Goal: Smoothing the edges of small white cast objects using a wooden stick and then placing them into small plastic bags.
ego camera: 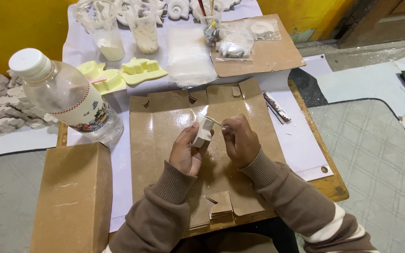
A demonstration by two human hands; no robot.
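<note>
Left hand (187,151) grips a small white plaster casting (202,131) upright, while right hand (240,140), fingers pinched on a thin pale stick (214,122), points its tip leftward against the casting's upper edge.

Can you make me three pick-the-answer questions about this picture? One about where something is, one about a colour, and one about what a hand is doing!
1. Where is the bottle?
A. left of the hands
B. right of the hands
C. on the floor

2. What colour are the moulds?
A. blue
B. yellow
C. black

3. What is the left hand doing?
A. lying flat
B. pointing
C. holding a white piece

Answers:
1 A, it stands at the table's left side.
2 B, they are pale yellow.
3 C, its fingers grip the white piece while the right hand puts a thin stick to it.
</note>
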